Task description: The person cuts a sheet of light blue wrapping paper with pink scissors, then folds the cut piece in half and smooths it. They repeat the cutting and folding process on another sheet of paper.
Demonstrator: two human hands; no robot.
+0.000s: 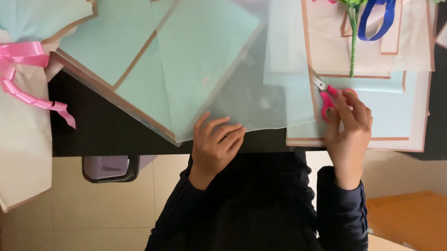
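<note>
2 hands: left hand (pixel 215 143) flat, open on translucent sheet (pixel 246 90); right hand (pixel 350 129) grips pink scissors (pixel 327 95)

Head view, steeply down, close

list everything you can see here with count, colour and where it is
wrapping sheets: several, pale mint with tan borders, overlapping across the dark table
translucent sheet: one, frosted, under the left fingertips
table: one, dark, bare near its front edge
scissors: one pair, pink handles, on the sheets at right
artificial stem: one, green, top right
ribbon loop: one, blue, beside the stem
wrapped bouquet: one, cream and mint paper, far left
ribbon bow: one, pink, tied round the bouquet
cardboard box: one, brown, lower right
bin: one, lilac with dark rim, under the table
left hand: on the translucent sheet
right hand: fingers at the scissors handles
</note>
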